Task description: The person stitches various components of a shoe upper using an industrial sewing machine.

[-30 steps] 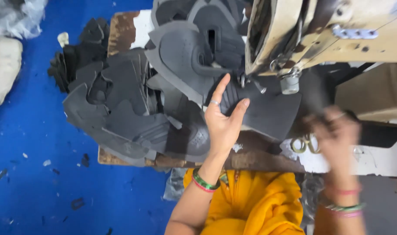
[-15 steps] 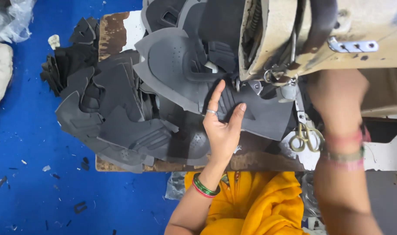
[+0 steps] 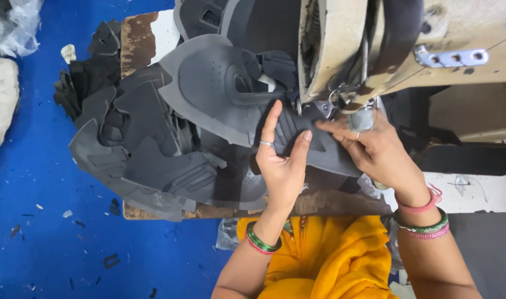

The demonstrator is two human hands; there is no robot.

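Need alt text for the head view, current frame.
Seen from above, a person's left hand and right hand press a dark grey shoe-upper piece flat under the head of a beige sewing machine. A heap of similar grey cut pieces lies to the left on a worn wooden table, over a blue floor.

Single head-worn view, looking almost straight down from above the person's lap onto the table (image 3: 153,33), close enough that the forearms enter from the bottom edge and the left hand (image 3: 280,160) and right hand (image 3: 375,149) sit near frame centre. The sewing machine (image 3: 430,39) fills the upper right, cut off by the top edge; the blue floor (image 3: 42,232) takes the left and lower left. No second view shares the scene.
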